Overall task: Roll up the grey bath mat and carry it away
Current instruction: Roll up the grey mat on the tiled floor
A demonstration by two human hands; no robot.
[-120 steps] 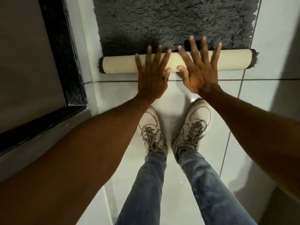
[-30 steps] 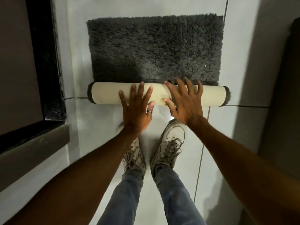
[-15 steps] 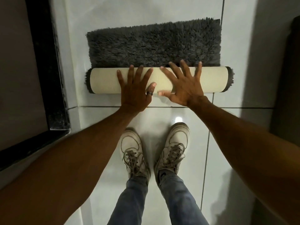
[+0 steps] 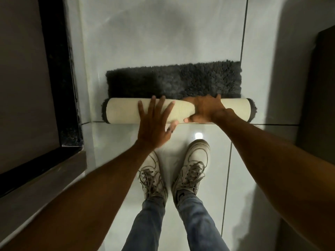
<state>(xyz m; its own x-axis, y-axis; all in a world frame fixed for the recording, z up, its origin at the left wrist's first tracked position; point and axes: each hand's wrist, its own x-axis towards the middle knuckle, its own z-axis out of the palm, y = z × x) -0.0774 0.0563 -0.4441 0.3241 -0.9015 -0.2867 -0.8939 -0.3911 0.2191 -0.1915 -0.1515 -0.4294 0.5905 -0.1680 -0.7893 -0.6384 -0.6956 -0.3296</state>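
Head view: grey bath mat on pale floor tiles, mostly rolled, cream backing outward, a shaggy strip still flat beyond the roll. Left hand spread open, fingers flat on the roll. Right hand curled around the roll, thumb underneath. White sneakers just behind.

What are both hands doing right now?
Left hand: open, fingers spread flat on the rolled mat.
Right hand: closed around the roll.
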